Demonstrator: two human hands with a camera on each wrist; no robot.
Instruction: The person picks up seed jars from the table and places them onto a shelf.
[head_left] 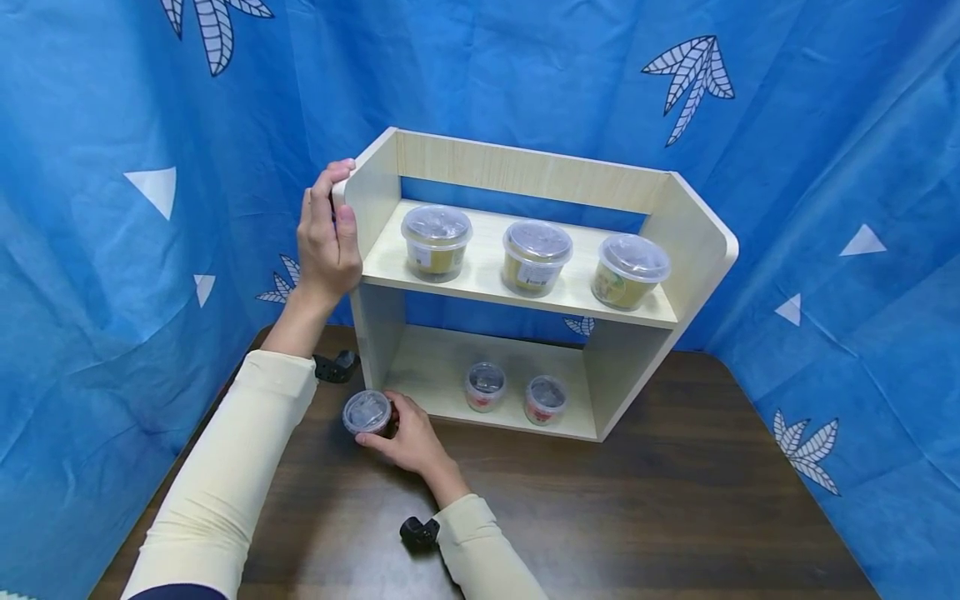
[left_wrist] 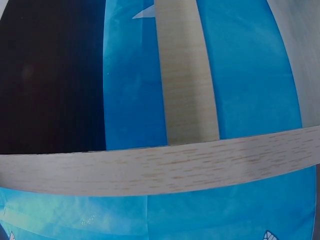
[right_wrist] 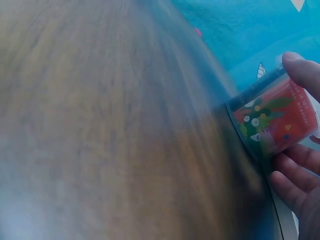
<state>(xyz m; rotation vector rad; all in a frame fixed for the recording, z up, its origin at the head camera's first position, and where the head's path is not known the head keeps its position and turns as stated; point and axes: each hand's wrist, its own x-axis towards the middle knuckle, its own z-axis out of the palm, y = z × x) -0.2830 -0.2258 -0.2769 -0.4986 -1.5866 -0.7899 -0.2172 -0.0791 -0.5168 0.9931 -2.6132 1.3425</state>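
My right hand (head_left: 412,437) holds a small clear lidded tub (head_left: 367,411) between thumb and fingers, by the shelf's lower left front corner. In the right wrist view, a red label with a cartoon print shows on the tub's side (right_wrist: 277,117). My left hand (head_left: 327,242) grips the upper front edge of the left side panel of a pale wooden two-tier shelf (head_left: 480,293), its thumb toward the front. Only shelf boards and curtain show in the left wrist view; the hand is out of that frame.
Three larger lidded tubs with yellow labels, such as the middle tub (head_left: 536,258), stand along the upper tier. Two small tubs with red labels (head_left: 485,386) sit on the lower tier. The shelf stands on a dark wooden table (head_left: 637,517), with blue curtain (head_left: 480,67) around it.
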